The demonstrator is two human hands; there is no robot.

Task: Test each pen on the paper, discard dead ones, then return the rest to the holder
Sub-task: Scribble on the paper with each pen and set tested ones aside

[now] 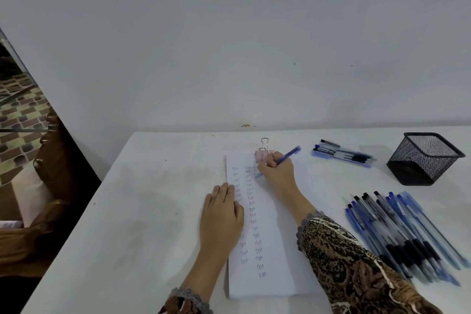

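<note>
Fingers [265,166] of the right hand [277,171] are curled round a blue pen [289,155], its tip at the top of the paper [276,250]. The paper's left edge is pressed by straight fingers of the left hand [221,216]. A short, firm stroke should be drawn there, then checked for ink.

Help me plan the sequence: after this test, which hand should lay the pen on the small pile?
Right, probably. The right hand grips the pen, and the small pile lies on its side; the left hand rests flat on the paper.
</note>
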